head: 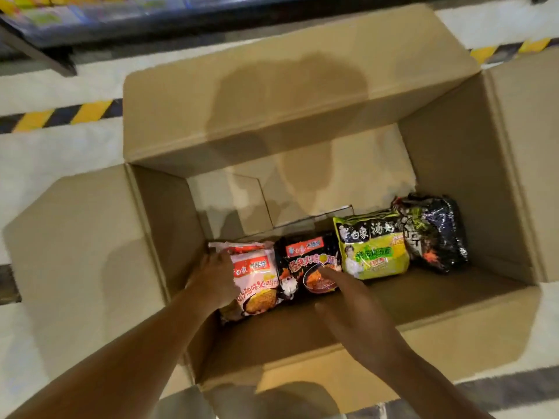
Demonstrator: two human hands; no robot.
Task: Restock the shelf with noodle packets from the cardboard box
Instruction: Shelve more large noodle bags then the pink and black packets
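Note:
An open cardboard box (453, 176) stands on the floor below me with several noodle packets lying in a row on its bottom. My left hand (215, 275) grips the left edge of the pink packet (258, 281) at the box's left wall. My right hand (354, 309) reaches in with straight fingers, and its fingertip touches the black and red packet (305, 255) beside the pink one. Further right lie a green packet (375, 252) and a dark packet (432, 231), both untouched.
The box's four flaps (272, 95) are folded outward. The bottom shelf (121, 22) with blurred colourful packets runs along the top of the view. Yellow and black hazard tape (60, 114) crosses the pale floor behind the box.

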